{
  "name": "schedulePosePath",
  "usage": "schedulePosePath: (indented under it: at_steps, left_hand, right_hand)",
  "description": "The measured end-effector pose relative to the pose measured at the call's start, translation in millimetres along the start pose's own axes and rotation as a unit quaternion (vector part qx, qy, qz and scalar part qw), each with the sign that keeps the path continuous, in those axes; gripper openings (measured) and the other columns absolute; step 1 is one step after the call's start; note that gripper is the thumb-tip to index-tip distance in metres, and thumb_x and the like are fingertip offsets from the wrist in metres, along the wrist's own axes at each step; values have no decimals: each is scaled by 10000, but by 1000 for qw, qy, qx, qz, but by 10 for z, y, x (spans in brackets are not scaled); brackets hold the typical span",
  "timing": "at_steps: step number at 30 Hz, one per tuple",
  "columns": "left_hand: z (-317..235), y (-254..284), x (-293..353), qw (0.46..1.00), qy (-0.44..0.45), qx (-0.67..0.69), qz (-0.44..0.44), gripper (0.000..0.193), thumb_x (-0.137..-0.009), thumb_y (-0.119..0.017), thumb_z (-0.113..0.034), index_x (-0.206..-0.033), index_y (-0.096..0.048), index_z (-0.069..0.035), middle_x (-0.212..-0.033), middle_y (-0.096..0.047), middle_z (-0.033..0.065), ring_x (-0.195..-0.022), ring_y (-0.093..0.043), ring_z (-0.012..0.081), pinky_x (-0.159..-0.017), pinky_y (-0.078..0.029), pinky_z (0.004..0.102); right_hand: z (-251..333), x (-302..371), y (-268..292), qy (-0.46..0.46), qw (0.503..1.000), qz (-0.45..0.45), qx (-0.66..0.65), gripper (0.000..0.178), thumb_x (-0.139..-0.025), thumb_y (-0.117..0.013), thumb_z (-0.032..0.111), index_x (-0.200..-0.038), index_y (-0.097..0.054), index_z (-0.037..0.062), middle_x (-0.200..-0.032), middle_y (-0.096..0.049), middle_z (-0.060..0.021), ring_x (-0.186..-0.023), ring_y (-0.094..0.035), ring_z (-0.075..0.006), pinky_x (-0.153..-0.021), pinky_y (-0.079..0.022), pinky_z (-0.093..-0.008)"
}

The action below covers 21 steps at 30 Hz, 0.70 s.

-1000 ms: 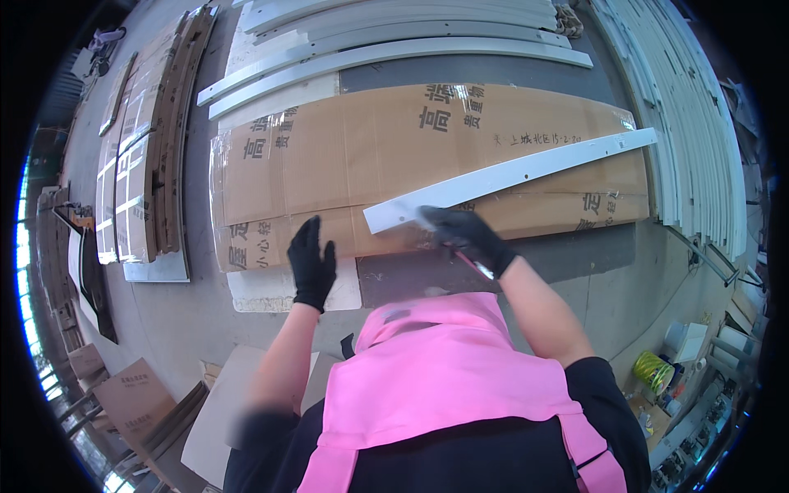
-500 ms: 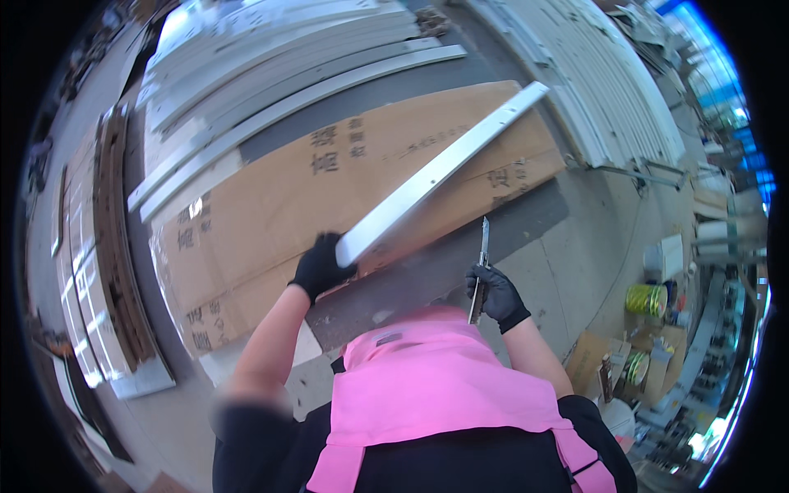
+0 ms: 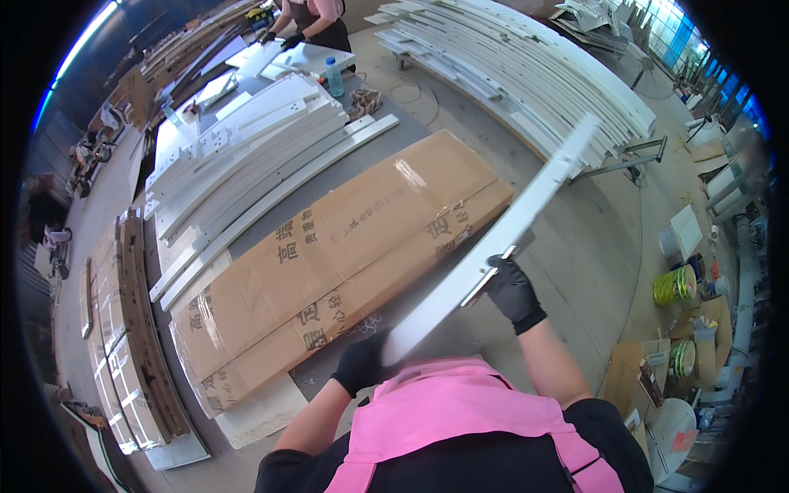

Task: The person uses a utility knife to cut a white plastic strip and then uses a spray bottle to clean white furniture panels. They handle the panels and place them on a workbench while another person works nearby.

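A long white strip [image 3: 514, 226] slants across the front of me, its far end up to the right and slightly blurred. My gloved left hand [image 3: 362, 366] is closed around its near end, by the pink apron. My gloved right hand [image 3: 514, 294], closed on a silver utility knife [image 3: 481, 287], is against the strip's right edge around its middle. The knife lies along that edge, and its blade is hard to make out. Beyond the strip, a long taped cardboard box [image 3: 345, 238] rests on a dark grey surface.
White panels [image 3: 246, 152] are stacked behind the box, with a water bottle [image 3: 334, 78] nearby. More white strips [image 3: 509, 74] fill a wheeled rack at the far right. Another person [image 3: 316, 20] works at the back. Rolls of green-yellow tape [image 3: 674, 285] sit at the right.
The strip has come off the box, toward me and to the right, in my left hand. My right hand has brought the knife up against the strip. The view has tilted upward.
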<state>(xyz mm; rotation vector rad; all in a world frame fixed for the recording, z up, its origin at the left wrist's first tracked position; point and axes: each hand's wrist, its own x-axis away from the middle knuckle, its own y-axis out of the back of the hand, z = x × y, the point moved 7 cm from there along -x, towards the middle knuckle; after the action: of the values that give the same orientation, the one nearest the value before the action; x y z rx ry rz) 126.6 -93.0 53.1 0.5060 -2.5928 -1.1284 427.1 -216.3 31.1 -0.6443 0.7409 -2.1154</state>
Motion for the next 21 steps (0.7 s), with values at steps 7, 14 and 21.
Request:
schedulePosePath:
  at_steps: [7,14,21]
  left_hand:
    - [-1361,-821,-979,998,-54,-22,0,760,-762,-711,-497,-1366,-479,-99,-1154,-635,198,-1003,-638,365,-850,-517,444]
    - [-2852,-1434,-2273,992,-123,13,-17,755,-761,-731,-405,-1390,-437,-108,-1125,-622,203,-974,-633,371,-827,-509,449]
    - [-3352,-1844,-3434,984,-90,89,126,625,-759,-719,-422,-1254,-533,-88,-1042,-659,201,-900,-655,374,-801,-527,432]
  right_hand:
    - [1449,565,994,69,996,-59,-9,145,-951,-578,249,-971,-632,116,-942,-575,-22,-959,-540,-200,-883,-438,-410]
    - [2025,864,1390,72,997,-3,26,104,-945,-576,147,-1007,-582,63,-915,-588,-39,-923,-564,-201,-940,-447,-396]
    - [3429,484,2286,249,958,-69,125,160,-929,-606,89,-1082,-602,45,-1016,-639,-55,-948,-621,-185,-893,-510,-379]
